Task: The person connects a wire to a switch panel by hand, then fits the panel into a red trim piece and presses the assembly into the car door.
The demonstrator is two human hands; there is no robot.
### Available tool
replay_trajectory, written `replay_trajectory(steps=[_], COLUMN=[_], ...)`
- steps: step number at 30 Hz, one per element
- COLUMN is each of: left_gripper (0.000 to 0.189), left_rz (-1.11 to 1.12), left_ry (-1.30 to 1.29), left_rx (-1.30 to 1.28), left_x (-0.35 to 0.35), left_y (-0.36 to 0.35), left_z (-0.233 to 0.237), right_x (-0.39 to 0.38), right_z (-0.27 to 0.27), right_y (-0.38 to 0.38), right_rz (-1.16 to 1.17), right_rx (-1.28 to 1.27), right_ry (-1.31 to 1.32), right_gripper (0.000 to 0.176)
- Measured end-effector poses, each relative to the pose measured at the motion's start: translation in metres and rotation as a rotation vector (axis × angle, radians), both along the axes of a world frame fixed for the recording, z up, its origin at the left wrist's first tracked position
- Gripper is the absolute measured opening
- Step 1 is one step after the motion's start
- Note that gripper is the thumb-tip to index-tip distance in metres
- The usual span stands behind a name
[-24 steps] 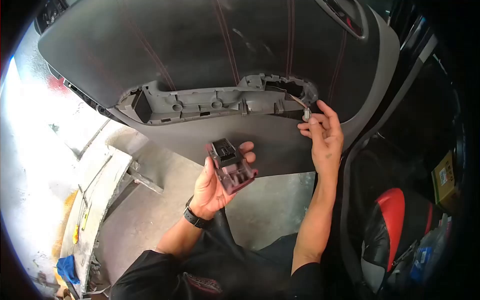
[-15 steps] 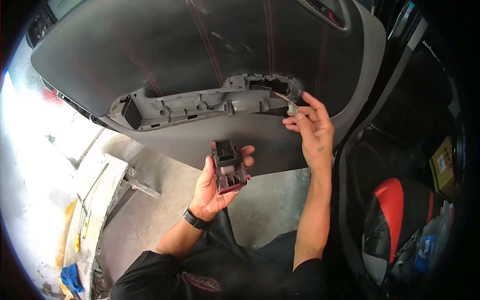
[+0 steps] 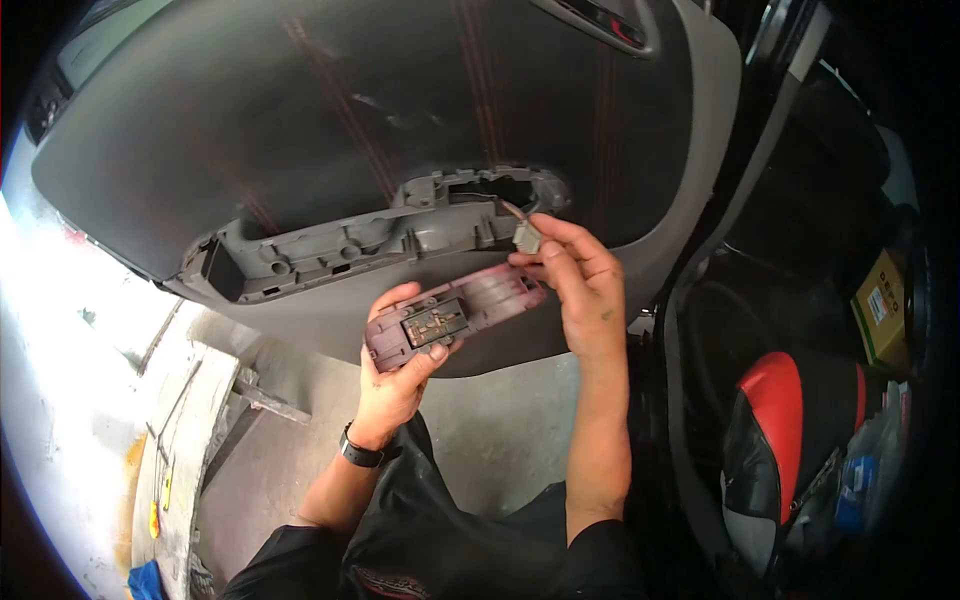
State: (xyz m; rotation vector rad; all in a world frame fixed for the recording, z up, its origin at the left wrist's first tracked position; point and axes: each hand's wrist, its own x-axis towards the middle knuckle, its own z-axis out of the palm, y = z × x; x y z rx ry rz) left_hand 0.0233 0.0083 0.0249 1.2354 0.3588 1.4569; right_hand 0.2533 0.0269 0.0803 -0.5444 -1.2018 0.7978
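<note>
Head view: holds a long maroon plastic panel (image 3: 482,298) with a square black module (image 3: 436,322) in the left hand (image 3: 392,385), with fingers clamped around its left half, below the grey plastic recess (image 3: 312,246) in the black door (image 3: 230,140). Slants its long axis up rightward, toward the right hand (image 3: 585,295). Pinches a small pale-grey plastic connector (image 3: 525,237) between right fingers and thumb, just above the panel's free end, up and right of the module.
</note>
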Motion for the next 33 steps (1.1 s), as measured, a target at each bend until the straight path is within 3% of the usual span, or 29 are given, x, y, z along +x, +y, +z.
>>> replay_trajectory(steps=[5,10,13,14,17,22,26,29,30,33], left_gripper=[0.076,0.070,0.070,0.070,0.069,0.068,0.067,0.067,0.067,0.066], left_rz=[0.179,0.247,0.255,0.266,0.303,0.292,0.270,0.294,0.303,0.305], left_ry=[0.053,0.128,0.159,0.197,0.299,0.281,0.247,0.267,0.268,0.206], left_rx=[0.107,0.143,0.132,0.145,0.188,0.167,0.163,0.172,0.166,0.133], left_x=[0.019,0.027,0.026,0.024,0.017,0.017,0.007,0.004,0.004,0.007], left_y=[0.007,-0.004,-0.010,-0.012,-0.015,-0.022,-0.023,-0.023,-0.023,-0.026], left_z=[-0.002,0.001,-0.001,-0.003,-0.010,-0.014,-0.012,-0.012,-0.012,-0.010], right_x=[0.004,-0.004,-0.010,-0.016,-0.025,-0.027,-0.023,-0.026,-0.027,-0.026], right_z=[-0.005,-0.004,-0.003,-0.001,0.003,0.015,0.024,0.031,0.025,0.024], right_y=[0.000,-0.001,0.000,-0.001,-0.004,0.002,-0.004,-0.009,-0.004,0.000], right_rz=[-0.063,-0.020,-0.394,-0.510,-0.577,-0.736,-0.622,-0.651,-0.695,-0.532], right_rx=[0.022,0.079,0.236,0.254,0.020,-0.072,-0.100,-0.136,-0.040,-0.175], right_ry=[-0.061,-0.060,-0.342,-0.330,-0.294,-0.504,-0.385,-0.474,-0.522,-0.412], right_gripper=[0.029,0.039,0.043,0.041,0.040,0.035,0.029,0.028,0.026,0.024])
